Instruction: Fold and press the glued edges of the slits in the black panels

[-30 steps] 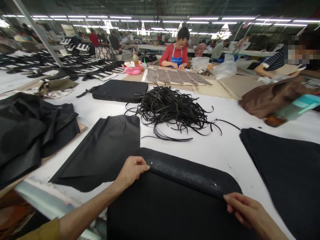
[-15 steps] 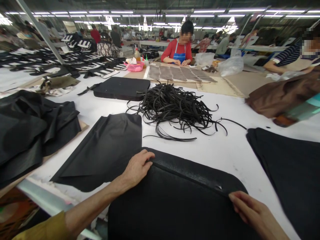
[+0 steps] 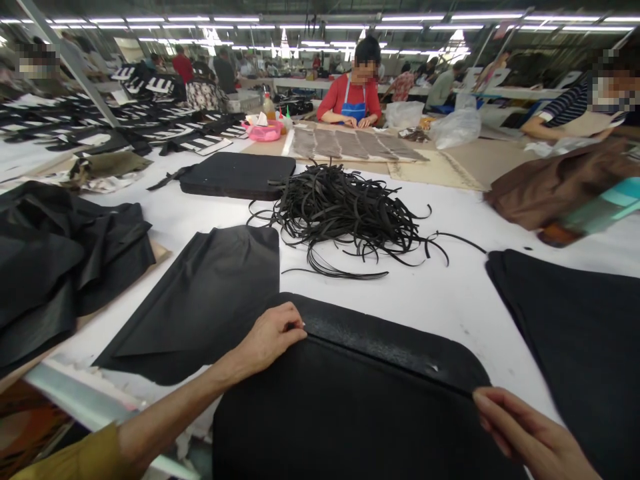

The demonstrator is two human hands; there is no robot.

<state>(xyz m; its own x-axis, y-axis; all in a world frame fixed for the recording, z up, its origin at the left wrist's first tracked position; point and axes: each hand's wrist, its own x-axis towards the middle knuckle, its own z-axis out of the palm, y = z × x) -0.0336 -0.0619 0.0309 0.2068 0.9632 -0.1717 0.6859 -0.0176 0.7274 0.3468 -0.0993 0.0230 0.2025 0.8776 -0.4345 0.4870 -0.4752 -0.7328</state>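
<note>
A black panel (image 3: 350, 413) with rounded corners lies in front of me, a shiny band along its far side. Across it, below that band, runs a thin black strip (image 3: 385, 363), pulled straight between my hands. My left hand (image 3: 270, 339) pinches the strip's left end between thumb and forefinger, close to the panel's far left corner. At the right edge my right hand (image 3: 520, 427) is closed on the other end, its fingertips at the panel's rim. Beyond the panel sits a tangled heap of black strips (image 3: 345, 213).
On the left are a flat black sheet (image 3: 200, 300) and crumpled black material (image 3: 60, 260). Stacked black panels (image 3: 240, 172) lie behind; more black pieces (image 3: 590, 340) are at right. A bottle (image 3: 590, 213) lies by brown cloth (image 3: 545, 180). A co-worker (image 3: 350, 93) works across the table.
My right hand has shifted slightly right and out to the panel's edge. My left thumb and forefinger have closed together. The strip now lies straighter along the shiny band, and the view has shifted slightly.
</note>
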